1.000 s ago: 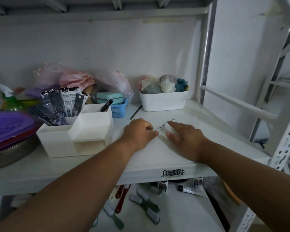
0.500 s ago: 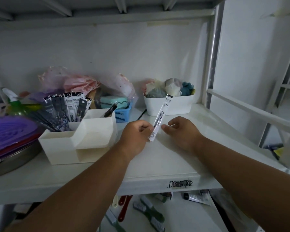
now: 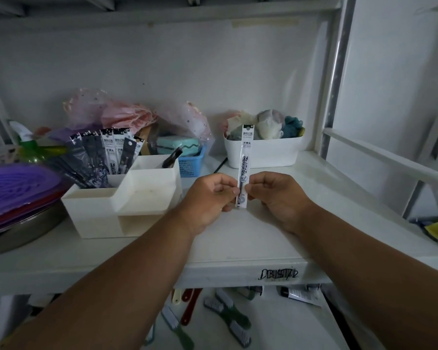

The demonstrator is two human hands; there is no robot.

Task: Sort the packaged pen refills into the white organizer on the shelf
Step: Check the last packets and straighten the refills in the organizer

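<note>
Pinched upright between left hand (image 3: 209,198) and right hand (image 3: 276,195), the packaged refill (image 3: 245,157) is judged ready for transfer toward ten o'clock into the white organizer (image 3: 94,205).

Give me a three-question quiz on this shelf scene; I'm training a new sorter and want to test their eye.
1. True or false: the refill packet is held upright.
2. Which hands grip the packet? A) left hand only B) right hand only C) both
3. Fill in: other packaged refills already stand in the rear-left compartment of the white ____.

Key: 1 true; 2 C; 3 organizer.
</note>
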